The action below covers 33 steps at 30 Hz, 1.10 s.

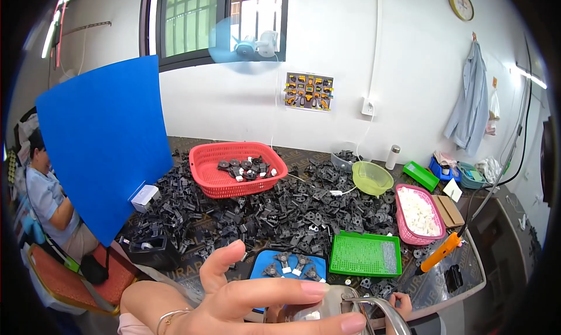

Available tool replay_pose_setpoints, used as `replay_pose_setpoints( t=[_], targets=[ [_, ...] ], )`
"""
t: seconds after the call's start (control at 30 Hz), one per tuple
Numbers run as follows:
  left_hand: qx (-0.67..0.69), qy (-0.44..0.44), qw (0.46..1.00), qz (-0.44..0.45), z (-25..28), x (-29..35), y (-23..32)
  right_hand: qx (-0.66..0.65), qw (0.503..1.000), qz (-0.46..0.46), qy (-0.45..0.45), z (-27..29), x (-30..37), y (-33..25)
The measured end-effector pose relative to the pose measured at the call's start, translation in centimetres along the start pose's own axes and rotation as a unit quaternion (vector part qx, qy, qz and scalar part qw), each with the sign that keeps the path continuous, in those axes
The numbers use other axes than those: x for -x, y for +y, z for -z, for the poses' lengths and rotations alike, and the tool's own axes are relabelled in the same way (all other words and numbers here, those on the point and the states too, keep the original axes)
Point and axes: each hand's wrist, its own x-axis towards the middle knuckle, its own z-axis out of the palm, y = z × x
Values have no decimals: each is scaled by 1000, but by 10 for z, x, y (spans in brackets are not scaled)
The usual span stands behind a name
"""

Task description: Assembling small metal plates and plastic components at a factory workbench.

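Observation:
Very close at the lower edge, my left hand (257, 303) reaches across with its thumb raised and its fingers along a clear, shiny thing (336, 294) with a curved, metal-like band. Its kind is not plain, and the fingers cover much of it. Beyond its right side, partly hidden, my right hand (401, 304) is small in view with curled fingers; I cannot see what they hold. Just past the left hand lies a blue tray (257, 267) bearing several black parts with white pieces. A green mesh tray (350, 256) stands right of it.
Loose black parts (280, 206) heap across the table around a red basket (213, 186). Rightward are a pink basket (403, 209) of white pieces, a yellow-green bowl (372, 178) and an orange-handled tool (441, 252). A blue panel (105, 142) separates a seated person (52, 195).

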Motion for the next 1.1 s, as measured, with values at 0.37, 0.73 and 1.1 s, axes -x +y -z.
replay_pose_setpoints(
  t=[0.37, 0.73, 1.1],
  targets=[
    [-14, 67, 998, 3, -5, 3, 6, 24, 999, 30, -33, 12, -10, -30],
    [-20, 131, 991, 6, -11, -5, 4, 37, 998, 20, -40, 13, -12, -29],
    [-32, 202, 979, -11, -20, -22, 5, 43, 998, -6, -46, 14, -11, -31]
  ],
)
